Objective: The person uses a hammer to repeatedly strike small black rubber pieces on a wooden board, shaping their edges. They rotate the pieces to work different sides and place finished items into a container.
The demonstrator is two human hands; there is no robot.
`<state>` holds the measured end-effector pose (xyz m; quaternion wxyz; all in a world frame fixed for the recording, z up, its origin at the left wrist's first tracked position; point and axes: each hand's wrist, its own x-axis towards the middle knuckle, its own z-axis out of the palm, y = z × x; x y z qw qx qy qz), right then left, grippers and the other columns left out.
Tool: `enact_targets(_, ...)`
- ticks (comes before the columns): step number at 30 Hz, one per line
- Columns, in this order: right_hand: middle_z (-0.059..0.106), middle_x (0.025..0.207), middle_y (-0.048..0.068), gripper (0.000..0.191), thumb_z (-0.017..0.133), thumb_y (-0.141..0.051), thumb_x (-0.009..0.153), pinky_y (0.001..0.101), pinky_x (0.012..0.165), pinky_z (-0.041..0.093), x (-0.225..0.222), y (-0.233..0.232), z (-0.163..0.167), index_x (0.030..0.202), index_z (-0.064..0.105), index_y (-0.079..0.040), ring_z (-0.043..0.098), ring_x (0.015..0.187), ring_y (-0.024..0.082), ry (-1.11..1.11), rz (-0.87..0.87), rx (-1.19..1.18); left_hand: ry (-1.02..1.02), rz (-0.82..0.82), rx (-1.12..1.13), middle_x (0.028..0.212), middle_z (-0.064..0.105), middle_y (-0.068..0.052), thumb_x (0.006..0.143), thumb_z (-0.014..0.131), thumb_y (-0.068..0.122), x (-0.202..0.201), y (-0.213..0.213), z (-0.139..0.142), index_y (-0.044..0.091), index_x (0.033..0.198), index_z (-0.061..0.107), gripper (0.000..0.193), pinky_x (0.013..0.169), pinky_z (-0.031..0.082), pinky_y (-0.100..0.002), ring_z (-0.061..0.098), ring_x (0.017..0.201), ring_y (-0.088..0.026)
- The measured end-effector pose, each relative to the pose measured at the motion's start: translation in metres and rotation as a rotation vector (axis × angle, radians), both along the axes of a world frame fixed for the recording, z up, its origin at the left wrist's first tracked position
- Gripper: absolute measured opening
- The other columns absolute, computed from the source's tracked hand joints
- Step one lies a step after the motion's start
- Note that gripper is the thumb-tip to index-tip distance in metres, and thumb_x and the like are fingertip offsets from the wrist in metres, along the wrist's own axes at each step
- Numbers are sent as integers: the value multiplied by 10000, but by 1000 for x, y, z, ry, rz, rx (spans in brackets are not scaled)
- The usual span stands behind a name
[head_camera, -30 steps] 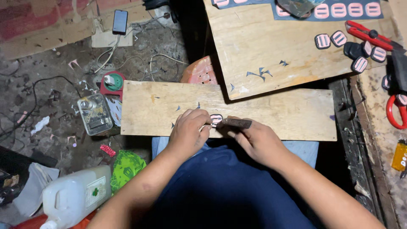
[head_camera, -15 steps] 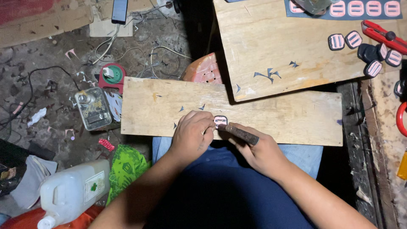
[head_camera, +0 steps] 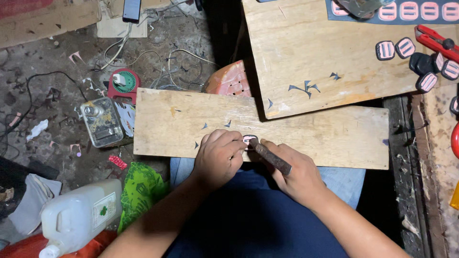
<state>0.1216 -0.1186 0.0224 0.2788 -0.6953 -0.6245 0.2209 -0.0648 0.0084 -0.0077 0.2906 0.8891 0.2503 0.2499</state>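
Note:
A wooden board lies across my lap. On its near edge sits a small pink and black buckle-shaped piece. My left hand pinches that piece with its fingertips and holds it down on the board. My right hand grips a dark metal punch tool, whose tip rests on the piece. Several small dark offcuts lie scattered on the board near my left hand.
A larger wooden tabletop at the upper right carries several more pink and black pieces, a dark sheet with cut shapes and red-handled cutters. On the floor to the left are a white jug, a green bag, a clear box, cables and a phone.
The view has shifted slightly. My hands stay on the piece at the board's near edge; the tool now points its tip at the piece from the lower right.

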Motion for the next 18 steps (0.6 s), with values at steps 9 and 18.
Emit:
enact_targets(9, 672, 893, 149, 470, 666, -6, 838, 410, 671, 554, -3, 13, 1, 1299, 608, -74, 682, 769, 348, 57, 7, 137, 17, 17, 23, 1080, 688, -17, 776, 714, 113, 3, 0, -9, 114, 950, 732, 175, 915, 443, -418, 619, 1050, -248)
enact_targets(18, 735, 1071, 124, 357, 705, -119, 927, 314, 790, 592, -4, 13, 10, 1273, 637, -64, 764, 919, 266, 200, -112, 131, 9, -2, 43, 1092, 685, -29, 783, 758, 157, 3, -1, 1, 113, 938, 738, 162, 916, 435, -409, 624, 1064, -244)
